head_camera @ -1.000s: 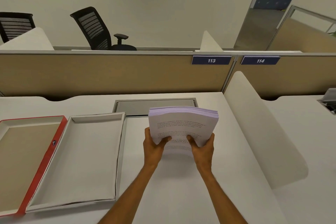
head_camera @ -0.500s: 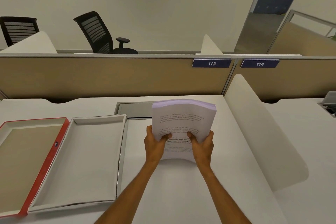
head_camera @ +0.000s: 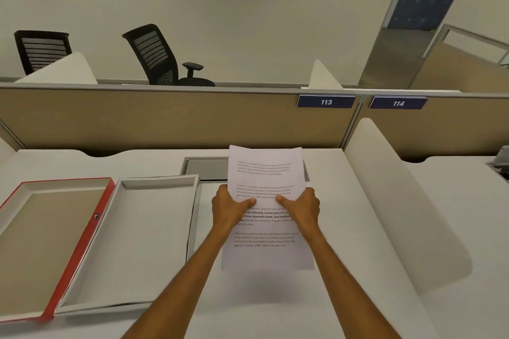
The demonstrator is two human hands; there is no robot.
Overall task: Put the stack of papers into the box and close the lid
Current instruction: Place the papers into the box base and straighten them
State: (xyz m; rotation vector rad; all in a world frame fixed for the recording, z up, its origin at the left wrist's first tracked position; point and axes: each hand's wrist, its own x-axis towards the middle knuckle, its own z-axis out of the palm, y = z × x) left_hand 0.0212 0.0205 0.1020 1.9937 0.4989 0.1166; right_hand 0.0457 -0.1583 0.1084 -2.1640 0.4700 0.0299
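Both hands grip the stack of papers at its side edges, the left hand and right hand each closed with the thumb on the printed top sheet, holding it over the desk. At nine o'clock from the stack sits the open white box, nothing inside it, and just beyond it at nine o'clock lies the red-rimmed lid, inner side up.

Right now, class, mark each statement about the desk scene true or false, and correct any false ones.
1. Both hands hold the stack of papers. True.
2. The papers already lie in the box. False: they are held right of it.
3. The lid lies open left of the box. True.
4. The left hand rests on the lid. False: it grips the papers.
5. The right hand is empty. False: it grips the papers.
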